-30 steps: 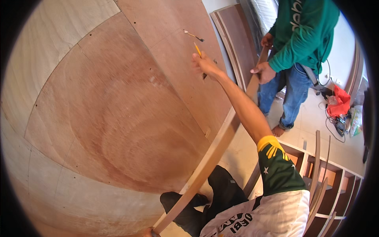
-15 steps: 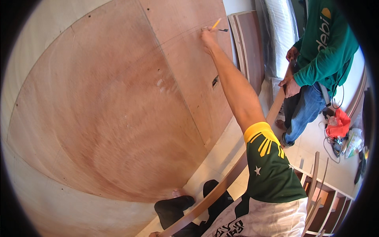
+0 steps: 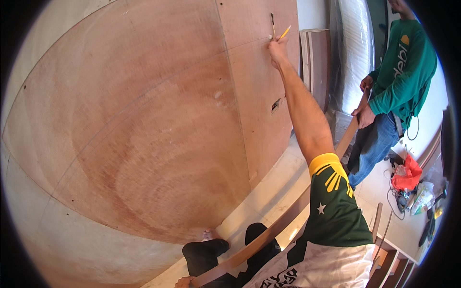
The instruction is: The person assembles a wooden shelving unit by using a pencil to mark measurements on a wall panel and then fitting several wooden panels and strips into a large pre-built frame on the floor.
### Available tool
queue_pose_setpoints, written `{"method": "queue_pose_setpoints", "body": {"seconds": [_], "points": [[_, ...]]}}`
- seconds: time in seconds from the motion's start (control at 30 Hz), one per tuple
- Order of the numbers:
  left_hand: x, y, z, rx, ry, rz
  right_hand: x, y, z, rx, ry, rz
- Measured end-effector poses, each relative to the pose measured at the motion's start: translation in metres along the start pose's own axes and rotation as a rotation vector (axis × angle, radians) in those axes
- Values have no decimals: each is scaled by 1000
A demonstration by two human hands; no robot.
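My right arm reaches up to the tall plywood panel (image 3: 158,125). My right hand (image 3: 279,49) is closed round a yellow pencil (image 3: 285,32), whose end sticks out above the fingers. Just above this hand, a thin wire hangs from a narrow slot (image 3: 272,19) in the panel. A faint drawn line runs across the panel toward the hand. At the lower edge my left hand (image 3: 184,282), partly cut off, grips the near end of a long wooden strip (image 3: 249,248). The strip runs up behind my right arm to a co-worker's hands (image 3: 365,115).
The co-worker in a green top (image 3: 406,72) stands at the right. Boards (image 3: 317,62) lean beside a plastic-wrapped roll (image 3: 357,57). A red bag (image 3: 407,173), cords and tools lie on the floor. A wooden frame with compartments (image 3: 394,266) is at lower right. A rectangular cutout (image 3: 275,105) opens in the panel.
The view has shifted, so the panel and co-worker appear farther right. My right hand, with the pencil, has moved right along the panel. More of my left hand shows on the strip's end.
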State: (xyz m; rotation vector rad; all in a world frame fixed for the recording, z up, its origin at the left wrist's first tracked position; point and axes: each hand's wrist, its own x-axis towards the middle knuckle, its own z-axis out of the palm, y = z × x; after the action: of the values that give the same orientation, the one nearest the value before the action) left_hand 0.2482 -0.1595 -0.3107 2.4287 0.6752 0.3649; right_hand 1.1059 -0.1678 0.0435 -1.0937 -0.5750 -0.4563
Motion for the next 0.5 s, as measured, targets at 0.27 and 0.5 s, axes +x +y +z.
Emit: {"method": "queue_pose_setpoints", "body": {"seconds": [0.27,0.5], "points": [[7,-2,5,-4,-80,-91,-14,-18,-38,-244,-133,1],[-4,-21,16,110,-39,-112,-116,-98,-149,-180,-291,230]]}}
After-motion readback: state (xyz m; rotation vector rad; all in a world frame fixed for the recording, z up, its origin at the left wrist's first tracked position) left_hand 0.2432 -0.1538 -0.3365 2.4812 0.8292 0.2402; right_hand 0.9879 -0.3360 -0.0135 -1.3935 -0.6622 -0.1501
